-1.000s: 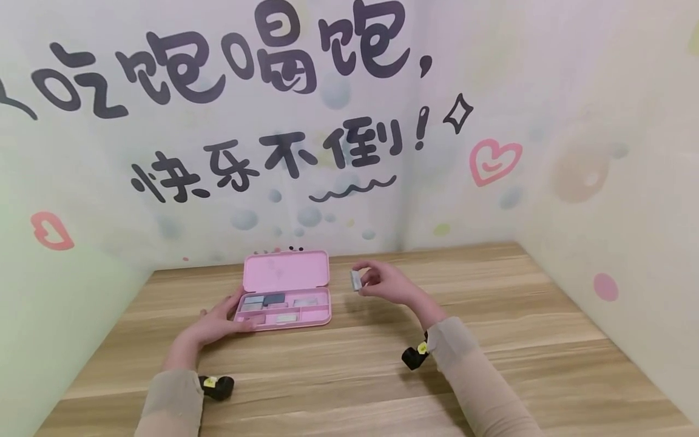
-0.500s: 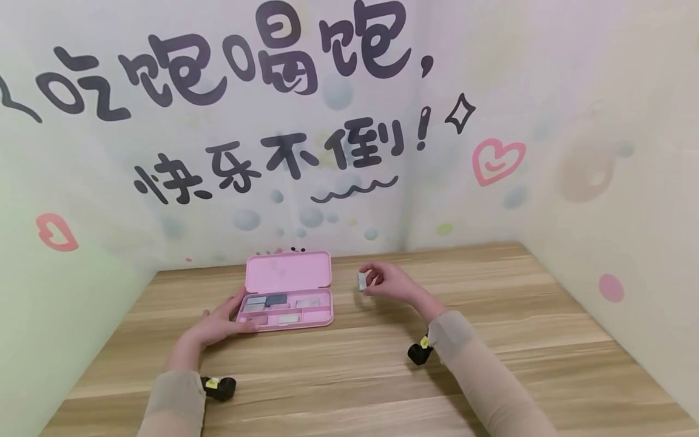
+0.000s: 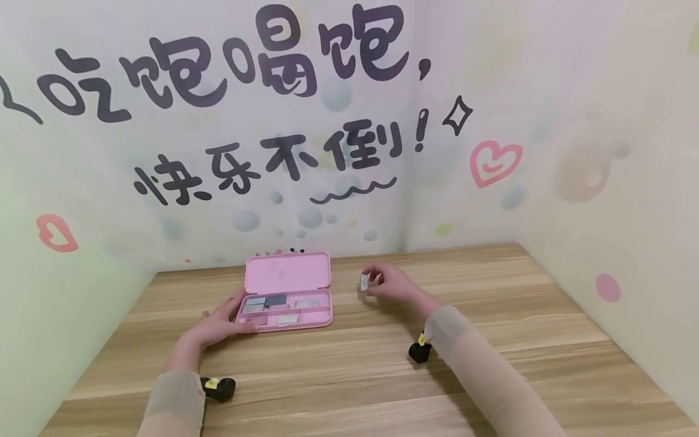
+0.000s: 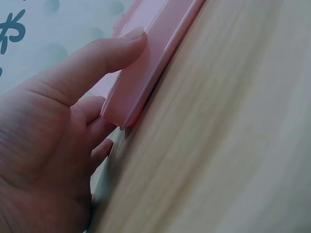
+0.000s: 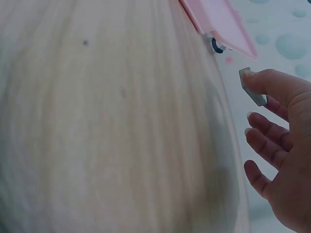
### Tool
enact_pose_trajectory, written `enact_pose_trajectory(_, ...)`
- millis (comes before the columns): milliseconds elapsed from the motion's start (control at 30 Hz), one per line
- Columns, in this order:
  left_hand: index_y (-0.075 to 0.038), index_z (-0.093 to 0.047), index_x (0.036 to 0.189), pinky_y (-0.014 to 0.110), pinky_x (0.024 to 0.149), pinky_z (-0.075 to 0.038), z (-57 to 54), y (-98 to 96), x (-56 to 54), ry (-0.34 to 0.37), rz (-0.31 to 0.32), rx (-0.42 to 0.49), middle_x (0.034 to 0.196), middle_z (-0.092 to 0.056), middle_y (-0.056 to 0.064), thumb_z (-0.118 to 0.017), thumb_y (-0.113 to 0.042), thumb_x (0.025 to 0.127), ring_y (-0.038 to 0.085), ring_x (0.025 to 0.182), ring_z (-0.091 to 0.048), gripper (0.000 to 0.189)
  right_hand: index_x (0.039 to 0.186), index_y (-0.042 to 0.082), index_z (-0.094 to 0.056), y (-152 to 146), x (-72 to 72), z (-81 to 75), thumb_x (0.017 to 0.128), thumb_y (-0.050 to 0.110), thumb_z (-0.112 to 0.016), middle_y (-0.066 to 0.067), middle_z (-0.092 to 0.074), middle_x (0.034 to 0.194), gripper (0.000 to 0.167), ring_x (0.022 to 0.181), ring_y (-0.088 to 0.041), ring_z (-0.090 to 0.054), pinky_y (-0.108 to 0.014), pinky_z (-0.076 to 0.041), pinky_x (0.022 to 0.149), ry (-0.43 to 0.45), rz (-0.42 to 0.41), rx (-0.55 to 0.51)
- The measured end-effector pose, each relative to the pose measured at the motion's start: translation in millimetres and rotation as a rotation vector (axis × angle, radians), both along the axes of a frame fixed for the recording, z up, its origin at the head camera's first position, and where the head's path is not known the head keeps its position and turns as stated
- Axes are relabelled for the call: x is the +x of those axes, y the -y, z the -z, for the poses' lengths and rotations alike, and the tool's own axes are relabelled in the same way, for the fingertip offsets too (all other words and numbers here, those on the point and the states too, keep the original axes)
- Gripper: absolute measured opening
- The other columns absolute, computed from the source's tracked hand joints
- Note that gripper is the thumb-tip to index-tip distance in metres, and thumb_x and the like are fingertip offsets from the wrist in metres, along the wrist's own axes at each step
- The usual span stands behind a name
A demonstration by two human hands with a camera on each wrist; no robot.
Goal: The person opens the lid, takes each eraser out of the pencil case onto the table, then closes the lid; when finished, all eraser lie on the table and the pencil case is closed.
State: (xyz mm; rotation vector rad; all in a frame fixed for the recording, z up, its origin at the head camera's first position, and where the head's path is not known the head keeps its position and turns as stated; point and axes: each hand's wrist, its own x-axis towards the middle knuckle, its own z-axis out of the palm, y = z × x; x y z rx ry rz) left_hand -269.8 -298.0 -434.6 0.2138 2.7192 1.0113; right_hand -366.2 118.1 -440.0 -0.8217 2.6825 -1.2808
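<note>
A pink compartment case (image 3: 317, 316) lies on the table in the head view, its lid (image 3: 287, 272) raised at the back. Several small blocks, mostly pale grey with one dark blue-grey block (image 3: 275, 300), sit in its compartments. My left hand (image 3: 214, 323) holds the case at its left end. In the left wrist view the thumb (image 4: 127, 51) lies over the case's front wall while the other fingers reach round the end. To the right of the case, my right hand (image 3: 394, 284) pinches a small grey block (image 5: 253, 88) between thumb and forefinger, the other fingers loosely bent.
The wood-grain table (image 3: 327, 376) meets a printed backdrop (image 3: 349, 200) right behind the case. Side walls (image 3: 606, 200) close in at left and right. A black wrist camera (image 3: 219, 388) is strapped at the left cuff, and another black camera (image 3: 419, 352) at the right cuff.
My right hand has moved slightly right, away from the case, with the grey block, which has turned a little. The left hand stays at the case's left end.
</note>
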Motion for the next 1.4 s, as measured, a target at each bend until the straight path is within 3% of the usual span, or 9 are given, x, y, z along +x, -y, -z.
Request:
enact_pose_trajectory(333, -0.010, -0.007, 0.156, 0.070, 0.103, 0.014, 4.6, 2.2, -2.1, -0.003, -0.007, 0.002, 0.156, -0.008, 0.031, -0.072, -0.051, 0.081, 0.049, 0.142, 0.002, 0.107, 0.109, 0.005, -0.065, 8.2, 0.3, 4.6, 0.075, 0.009, -0.079, -0.006, -0.058, 0.092, 0.037, 0.075, -0.016, -0.051, -0.029, -0.047, 0.066, -0.043, -0.006, 0.070)
enact_pose_trajectory(600, -0.011, -0.007, 0.156, 0.070, 0.103, 0.015, 6.6, 3.4, -2.4, -0.002, -0.008, 0.003, 0.156, -0.009, 0.030, -0.072, -0.051, 0.081, 0.048, 0.143, 0.003, 0.107, 0.110, 0.007, -0.066, 10.0, -1.8, 4.2, 0.075, 0.011, -0.080, -0.003, -0.058, 0.094, 0.038, 0.079, -0.016, -0.053, -0.030, -0.047, 0.072, -0.025, 0.013, 0.116)
enact_pose_trajectory(1400, -0.011, -0.006, 0.156, 0.070, 0.103, 0.014, 1.9, 0.4, -0.5, -0.007, -0.003, 0.011, 0.157, -0.007, 0.028, -0.072, -0.048, 0.081, 0.048, 0.143, 0.003, 0.107, 0.111, 0.010, -0.067, 10.8, -8.0, 6.7, 0.076, 0.017, -0.080, -0.004, -0.060, 0.099, 0.037, 0.091, -0.018, -0.054, -0.034, -0.047, 0.081, -0.047, 0.028, 0.236)
